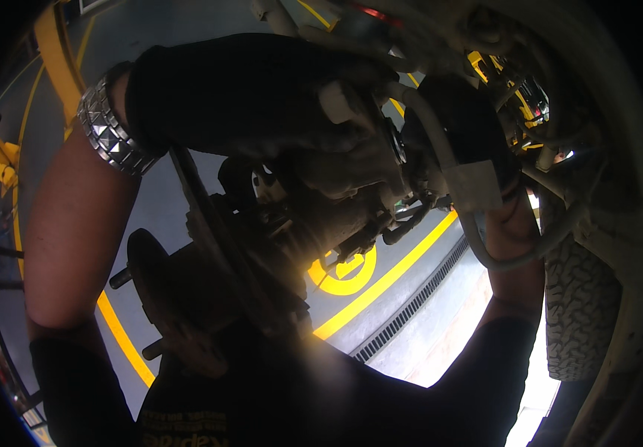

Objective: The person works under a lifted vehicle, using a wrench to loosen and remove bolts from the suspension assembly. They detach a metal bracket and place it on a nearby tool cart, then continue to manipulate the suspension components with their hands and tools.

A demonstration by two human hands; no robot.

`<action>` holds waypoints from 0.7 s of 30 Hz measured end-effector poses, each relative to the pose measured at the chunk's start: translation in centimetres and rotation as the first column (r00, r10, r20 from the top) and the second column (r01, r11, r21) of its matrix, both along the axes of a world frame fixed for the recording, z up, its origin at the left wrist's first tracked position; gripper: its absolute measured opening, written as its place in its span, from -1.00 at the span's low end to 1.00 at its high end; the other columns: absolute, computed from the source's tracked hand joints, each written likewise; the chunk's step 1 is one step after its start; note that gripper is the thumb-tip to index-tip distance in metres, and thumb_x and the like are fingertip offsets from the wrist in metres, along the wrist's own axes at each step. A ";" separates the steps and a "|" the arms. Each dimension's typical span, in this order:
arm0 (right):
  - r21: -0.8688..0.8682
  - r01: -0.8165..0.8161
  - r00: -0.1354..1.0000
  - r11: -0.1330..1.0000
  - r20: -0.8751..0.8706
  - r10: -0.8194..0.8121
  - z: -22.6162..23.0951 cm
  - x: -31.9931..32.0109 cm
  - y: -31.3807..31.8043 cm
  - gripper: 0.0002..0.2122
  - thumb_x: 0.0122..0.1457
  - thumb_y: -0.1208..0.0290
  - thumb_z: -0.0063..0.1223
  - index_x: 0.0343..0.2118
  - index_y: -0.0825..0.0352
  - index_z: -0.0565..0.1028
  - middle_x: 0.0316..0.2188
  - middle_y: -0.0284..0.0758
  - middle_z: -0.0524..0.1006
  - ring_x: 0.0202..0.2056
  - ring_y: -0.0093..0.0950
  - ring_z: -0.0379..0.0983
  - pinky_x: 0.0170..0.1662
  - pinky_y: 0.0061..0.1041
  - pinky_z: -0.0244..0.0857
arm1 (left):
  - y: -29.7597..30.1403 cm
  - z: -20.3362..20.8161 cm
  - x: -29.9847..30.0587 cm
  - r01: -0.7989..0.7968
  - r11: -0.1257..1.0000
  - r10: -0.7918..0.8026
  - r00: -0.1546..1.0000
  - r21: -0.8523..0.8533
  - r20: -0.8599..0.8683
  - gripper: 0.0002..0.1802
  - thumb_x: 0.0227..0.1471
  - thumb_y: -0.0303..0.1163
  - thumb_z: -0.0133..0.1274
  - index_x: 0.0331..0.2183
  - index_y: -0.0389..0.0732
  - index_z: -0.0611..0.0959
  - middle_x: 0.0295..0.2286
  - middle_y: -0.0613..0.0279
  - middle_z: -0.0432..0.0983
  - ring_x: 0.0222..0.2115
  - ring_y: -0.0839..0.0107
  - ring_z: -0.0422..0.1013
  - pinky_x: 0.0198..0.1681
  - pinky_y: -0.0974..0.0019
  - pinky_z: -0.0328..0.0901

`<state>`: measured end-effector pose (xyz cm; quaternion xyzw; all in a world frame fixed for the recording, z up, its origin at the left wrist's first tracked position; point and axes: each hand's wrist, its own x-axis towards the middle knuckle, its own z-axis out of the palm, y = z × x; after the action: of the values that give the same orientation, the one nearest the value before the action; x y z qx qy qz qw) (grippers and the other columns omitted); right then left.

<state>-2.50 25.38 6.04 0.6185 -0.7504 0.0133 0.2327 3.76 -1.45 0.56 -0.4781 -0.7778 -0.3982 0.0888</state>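
Evidently, both gloved hands are raised into a vehicle's underside. The left hand (284, 97), below a silver watch (112, 134), reaches in above the dark metal assembly (332, 223) at the middle of the view; its fingers lie in shadow beside a pale block (336, 102), and whether they are open or gripping cannot be told. The right hand (452, 112) sits behind a curved grey hose (431, 128), its fingers too dark to read. A treaded tyre (582, 320) stands at right.
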 end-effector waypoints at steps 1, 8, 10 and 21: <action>0.010 -0.087 0.979 0.996 -0.184 0.087 0.1 -0.8 0.2 -0.85 -0.19 0.48 0.26 -0.48 0.27 0.54 -0.56 -0.33 0.50 -0.47 -0.42 0.47 -0.34 -0.44 0.34 | 0.2 0.4 0.2 -0.028 0.999 0.028 1.000 -0.035 0.003 -0.55 0.02 -0.11 0.10 -0.11 -0.20 0.58 0.06 0.07 0.32 -0.04 0.21 0.39 0.01 0.24 0.29; 0.054 0.044 0.932 0.998 -0.361 -0.021 -0.9 -1.7 0.5 -0.78 -0.25 0.45 0.20 -0.42 0.23 0.60 -0.54 -0.31 0.49 -0.45 -0.35 0.45 -0.33 -0.34 0.32 | 0.0 0.2 0.1 -0.056 0.998 0.056 0.998 -0.037 0.018 -0.42 0.03 -0.06 0.10 0.01 -0.20 0.47 -0.04 0.05 0.43 -0.08 0.25 0.42 -0.01 0.25 0.30; 0.060 0.103 0.916 0.993 -0.394 -0.072 -1.7 -0.8 -1.1 -0.77 -0.24 0.46 0.19 -0.41 0.23 0.60 -0.53 -0.32 0.49 -0.45 -0.33 0.45 -0.36 -0.35 0.32 | -0.7 0.4 1.1 -0.135 0.989 0.141 0.985 -0.064 0.099 -0.39 0.03 -0.07 0.10 0.04 -0.22 0.43 -0.07 0.03 0.45 -0.09 0.25 0.43 -0.02 0.25 0.31; -0.160 -0.115 0.993 0.980 -0.003 0.116 -2.1 -2.0 0.1 -0.74 -0.18 0.55 0.17 -0.32 0.24 0.55 -0.45 -0.32 0.48 -0.35 -0.35 0.46 -0.30 -0.42 0.35 | -0.1 -0.2 -0.2 -0.013 0.999 0.011 0.998 -0.037 -0.069 -0.49 0.06 -0.15 0.07 0.00 -0.22 0.48 0.01 0.05 0.37 -0.05 0.27 0.40 0.00 0.25 0.30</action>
<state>-4.50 25.46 3.98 0.6404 -0.7104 0.0889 0.2782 3.53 -1.52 0.40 -0.4884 -0.7845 -0.3663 0.1088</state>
